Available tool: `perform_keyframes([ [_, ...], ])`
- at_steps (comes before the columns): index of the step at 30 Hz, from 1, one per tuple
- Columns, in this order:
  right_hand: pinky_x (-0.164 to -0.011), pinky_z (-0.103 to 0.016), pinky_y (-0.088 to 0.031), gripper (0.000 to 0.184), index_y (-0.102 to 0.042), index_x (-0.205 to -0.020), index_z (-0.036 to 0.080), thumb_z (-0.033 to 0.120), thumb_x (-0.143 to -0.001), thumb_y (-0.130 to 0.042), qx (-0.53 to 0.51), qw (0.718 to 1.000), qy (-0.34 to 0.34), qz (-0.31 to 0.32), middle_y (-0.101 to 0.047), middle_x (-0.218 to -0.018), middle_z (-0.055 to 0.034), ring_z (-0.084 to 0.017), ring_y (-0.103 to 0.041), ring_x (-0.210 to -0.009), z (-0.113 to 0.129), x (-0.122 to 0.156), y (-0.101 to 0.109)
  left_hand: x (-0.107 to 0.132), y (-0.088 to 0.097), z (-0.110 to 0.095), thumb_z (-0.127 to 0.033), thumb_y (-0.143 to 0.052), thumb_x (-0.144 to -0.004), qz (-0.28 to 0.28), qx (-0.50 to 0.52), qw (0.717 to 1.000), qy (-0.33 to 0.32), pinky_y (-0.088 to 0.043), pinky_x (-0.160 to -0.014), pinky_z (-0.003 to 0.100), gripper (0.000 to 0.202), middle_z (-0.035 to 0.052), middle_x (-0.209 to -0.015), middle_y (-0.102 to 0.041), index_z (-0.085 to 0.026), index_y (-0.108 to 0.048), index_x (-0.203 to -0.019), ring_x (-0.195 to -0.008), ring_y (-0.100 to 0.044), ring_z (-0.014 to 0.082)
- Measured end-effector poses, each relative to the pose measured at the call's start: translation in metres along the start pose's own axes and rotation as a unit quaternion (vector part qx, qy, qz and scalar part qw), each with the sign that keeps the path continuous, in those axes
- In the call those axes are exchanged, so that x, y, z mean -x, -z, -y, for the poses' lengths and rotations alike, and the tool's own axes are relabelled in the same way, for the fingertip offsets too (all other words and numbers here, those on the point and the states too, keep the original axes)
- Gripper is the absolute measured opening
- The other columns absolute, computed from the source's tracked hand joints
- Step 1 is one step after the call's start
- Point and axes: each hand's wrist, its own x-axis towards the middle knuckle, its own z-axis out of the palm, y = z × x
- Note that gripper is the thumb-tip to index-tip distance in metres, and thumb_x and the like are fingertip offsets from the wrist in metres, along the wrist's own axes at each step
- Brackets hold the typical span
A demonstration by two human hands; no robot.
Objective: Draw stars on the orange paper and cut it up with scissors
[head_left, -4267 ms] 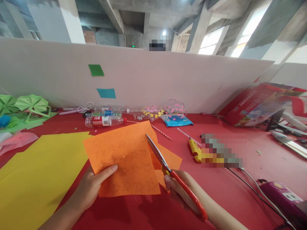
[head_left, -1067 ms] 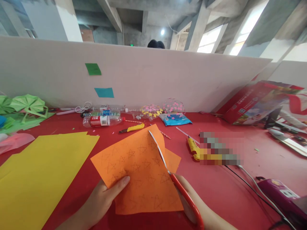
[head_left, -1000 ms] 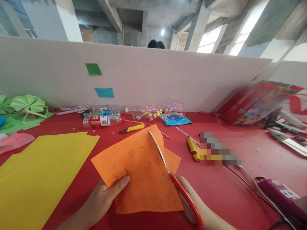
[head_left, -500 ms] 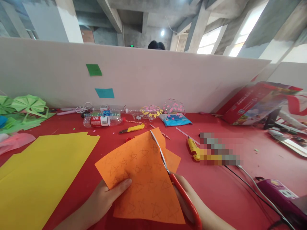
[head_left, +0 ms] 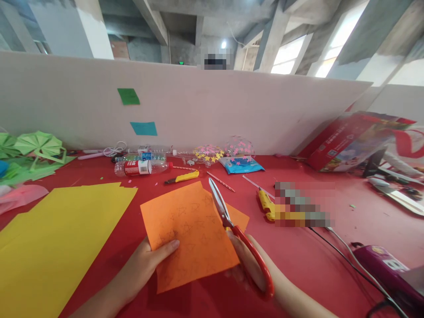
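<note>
Pinched by its left edge, an orange sheet of paper (head_left: 188, 256) with several pencil-drawn stars is in my left hand (head_left: 149, 260), thumb on top and the other fingers hidden behind. My right hand (head_left: 247, 258) grips the red-handled scissors (head_left: 223, 212) by their loops. The blades point away from me beside the sheet's right edge and look nearly closed. Behind the blades, another piece of orange paper (head_left: 237, 215) shows on the right.
Yellow sheets (head_left: 66, 234) cover the left of the red table. A yellow utility knife (head_left: 185, 177), plastic bottle (head_left: 137, 168), striped stick (head_left: 221, 181) and blue wipes pack (head_left: 243, 165) lie beyond the paper. At right are a yellow glue gun (head_left: 266, 205), cables and a purple object (head_left: 380, 269).
The scissors have come off the orange sheet's upper right part and now stand beside its edge. The sheet has turned and tilted slightly in my left hand.
</note>
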Motion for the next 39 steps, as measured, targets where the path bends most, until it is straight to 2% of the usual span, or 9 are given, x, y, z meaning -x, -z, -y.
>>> perform_keyframes([
  [4,-0.041,-0.021,-0.035,0.039,-0.042,-0.07,0.022,0.059,-0.083,-0.047,-0.052,0.998,-0.029,-0.014,-0.038,-0.033,0.0094,-0.008,-0.035,-0.03,0.003,-0.003,0.003,0.0,-0.001,-0.001,-0.046,-0.077,-0.07,-0.031,0.001,0.999,-0.008,-0.05,-0.094,0.047,0.044,0.0088,-0.116,-0.071,-0.022,-0.072,-0.107,-0.113,-0.062,0.0363],
  [9,-0.035,-0.019,-0.025,0.026,-0.034,-0.059,0.022,0.031,-0.07,-0.055,0.016,0.999,-0.015,-0.041,-0.042,-0.036,0.0082,-0.006,-0.035,-0.031,0.014,-0.004,0.005,-0.001,0.001,-0.004,-0.044,-0.077,-0.07,-0.017,0.014,1.0,-0.013,-0.051,-0.091,0.046,0.046,0.0107,-0.116,-0.071,-0.021,-0.071,-0.11,-0.109,-0.064,0.0355],
  [14,-0.036,-0.02,-0.027,0.027,-0.039,-0.058,0.022,0.038,-0.074,-0.053,0.031,0.998,0.033,-0.044,-0.043,-0.037,0.0074,-0.007,-0.036,-0.032,0.013,-0.01,0.011,-0.006,0.008,-0.008,-0.043,-0.077,-0.074,0.021,0.012,0.999,-0.023,-0.05,-0.092,0.042,0.037,0.0107,-0.109,-0.073,-0.019,-0.073,-0.102,-0.107,-0.065,0.0331],
  [19,-0.041,-0.022,-0.035,0.035,-0.046,-0.066,0.021,0.052,-0.078,-0.055,-0.017,0.994,0.093,-0.056,-0.041,-0.038,0.0085,-0.008,-0.038,-0.034,0.005,-0.017,0.02,-0.004,0.005,-0.015,-0.035,-0.079,-0.074,0.123,0.026,0.992,0.019,-0.053,-0.086,0.045,0.034,0.0113,-0.107,-0.074,-0.018,-0.071,-0.102,-0.098,-0.069,0.0336],
  [26,-0.034,-0.021,-0.025,0.021,-0.043,-0.058,0.021,0.029,-0.071,-0.058,-0.039,0.993,0.069,-0.086,-0.046,-0.037,0.0069,-0.008,-0.039,-0.031,0.007,-0.017,0.025,-0.002,0.001,-0.037,-0.034,-0.082,-0.069,0.157,-0.045,0.985,0.051,-0.055,-0.07,0.037,0.029,0.0072,-0.091,-0.077,-0.019,-0.072,-0.092,-0.085,-0.072,0.031],
  [31,-0.038,-0.022,-0.026,0.03,-0.043,-0.051,0.02,0.034,-0.074,-0.056,-0.122,0.977,0.106,-0.14,-0.039,-0.03,0.006,-0.007,-0.033,-0.031,0.01,-0.018,0.021,-0.009,0.007,-0.035,-0.062,-0.072,-0.071,0.179,0.14,0.973,-0.037,-0.051,-0.087,0.037,0.05,0.0073,-0.111,-0.073,-0.022,-0.073,-0.102,-0.115,-0.059,0.0345],
  [34,-0.039,-0.023,-0.029,0.031,-0.042,-0.051,0.021,0.037,-0.075,-0.057,-0.171,0.966,0.114,-0.157,-0.041,-0.031,0.0054,-0.008,-0.034,-0.03,0.006,-0.02,0.018,-0.007,-0.005,-0.017,-0.054,-0.077,-0.071,0.215,0.178,0.96,-0.011,-0.047,-0.096,0.042,0.043,0.0059,-0.117,-0.07,-0.023,-0.074,-0.101,-0.125,-0.051,0.0361],
  [37,-0.039,-0.023,-0.029,0.029,-0.044,-0.054,0.021,0.036,-0.076,-0.056,-0.146,0.971,0.109,-0.155,-0.042,-0.031,0.0054,-0.009,-0.036,-0.031,0.001,-0.02,0.015,-0.001,-0.022,-0.005,-0.043,-0.077,-0.075,0.181,0.141,0.971,0.065,-0.042,-0.101,0.047,0.038,0.0131,-0.118,-0.069,-0.016,-0.074,-0.102,-0.123,-0.052,0.0381],
  [39,-0.039,-0.023,-0.028,0.028,-0.043,-0.055,0.021,0.034,-0.077,-0.054,-0.114,0.977,0.103,-0.15,-0.041,-0.031,0.0058,-0.009,-0.036,-0.031,0.0,-0.019,0.014,0.0,-0.028,-0.005,-0.04,-0.078,-0.074,0.098,0.127,0.986,0.052,-0.042,-0.103,0.045,0.035,0.0124,-0.121,-0.068,-0.017,-0.074,-0.1,-0.124,-0.052,0.0365],
])
